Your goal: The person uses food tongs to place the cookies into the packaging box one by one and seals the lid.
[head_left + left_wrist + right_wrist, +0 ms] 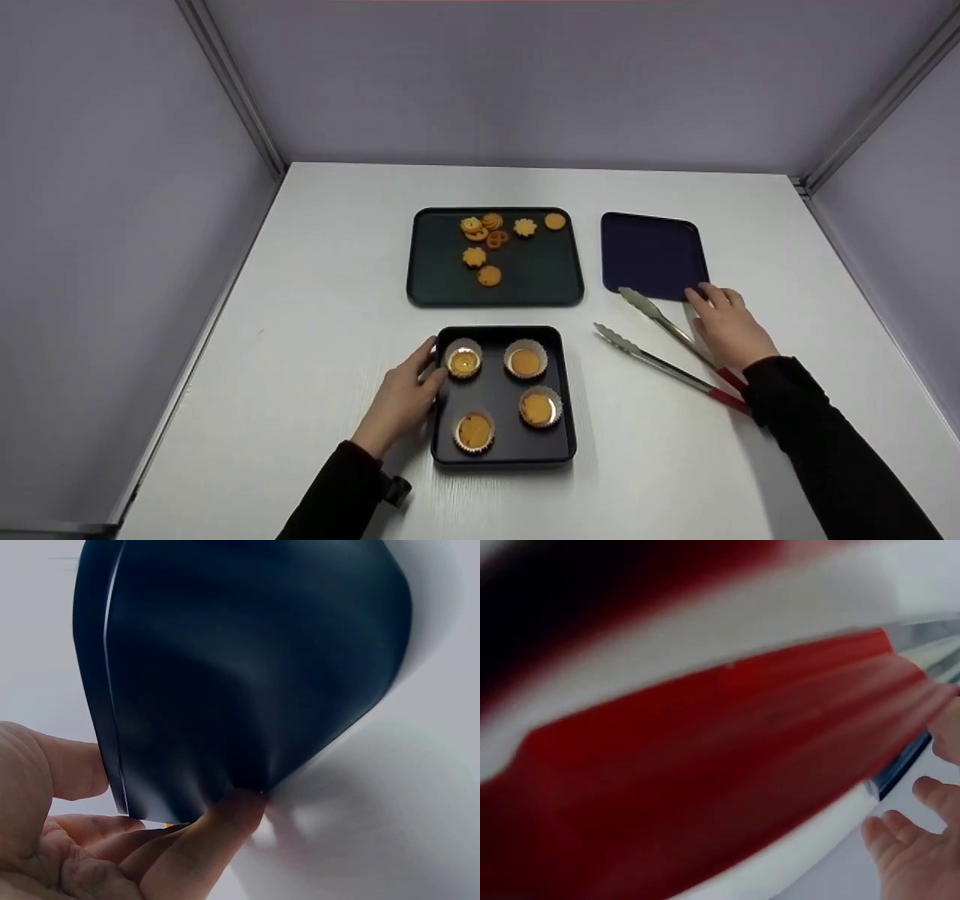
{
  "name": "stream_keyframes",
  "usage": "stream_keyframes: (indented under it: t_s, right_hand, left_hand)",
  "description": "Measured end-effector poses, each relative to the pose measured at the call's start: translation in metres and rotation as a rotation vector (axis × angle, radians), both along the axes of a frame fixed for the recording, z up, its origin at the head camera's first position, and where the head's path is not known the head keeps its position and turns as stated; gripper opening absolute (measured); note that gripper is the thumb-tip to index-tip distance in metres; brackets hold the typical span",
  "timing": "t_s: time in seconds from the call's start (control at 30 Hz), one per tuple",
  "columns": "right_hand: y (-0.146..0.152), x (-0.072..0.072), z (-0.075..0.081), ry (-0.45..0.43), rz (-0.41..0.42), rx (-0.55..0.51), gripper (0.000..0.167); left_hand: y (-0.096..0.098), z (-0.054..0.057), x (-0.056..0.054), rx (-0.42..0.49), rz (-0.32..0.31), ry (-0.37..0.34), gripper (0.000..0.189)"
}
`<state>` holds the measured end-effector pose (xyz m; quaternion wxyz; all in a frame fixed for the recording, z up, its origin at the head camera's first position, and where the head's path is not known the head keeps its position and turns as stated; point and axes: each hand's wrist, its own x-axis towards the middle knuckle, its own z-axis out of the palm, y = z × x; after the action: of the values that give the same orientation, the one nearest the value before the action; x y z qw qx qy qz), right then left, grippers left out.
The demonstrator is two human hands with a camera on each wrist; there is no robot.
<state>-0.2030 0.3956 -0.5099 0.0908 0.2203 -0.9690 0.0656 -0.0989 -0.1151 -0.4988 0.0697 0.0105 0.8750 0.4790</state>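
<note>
A black square baking pan (pixel 498 394) with several muffin cups stands at the front. At its left side my left hand (pixel 403 397) grips the edge; in the left wrist view, the thumb lies at the rim of the dark pan (pixel 247 675) and the fingers along its wall. My right hand (pixel 731 328) is at the near right corner of a dark purple tray (pixel 652 255), its fingers apart and loosely bent. Beneath that hand and wrist lie metal tongs (pixel 670 367) with red handles, spread apart. A red handle (pixel 727 757) fills much of the right wrist view.
Behind the pan is a dark green tray (pixel 439 262) holding several biscuits, among them a pretzel shape (pixel 496 239) and a flower-shaped biscuit (pixel 525 227). Each paper cup, such as the front left one (pixel 473 432), has a biscuit in it. Grey panels (pixel 525 82) enclose the white table (pixel 315 300).
</note>
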Motion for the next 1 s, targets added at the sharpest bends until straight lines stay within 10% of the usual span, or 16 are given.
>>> stream_keyframes:
  t_s: [0.57,1.0]
  right_hand:
    - [0.005,0.0,0.008,0.099,-0.039,0.14,0.023]
    - [0.006,0.008,0.074,0.236,-0.14,-0.204,0.014]
  left_hand:
    - [0.0,0.001,0.001,0.033,0.004,-0.056,0.059]
    - [0.0,0.002,0.0,0.021,0.011,-0.043,0.059]
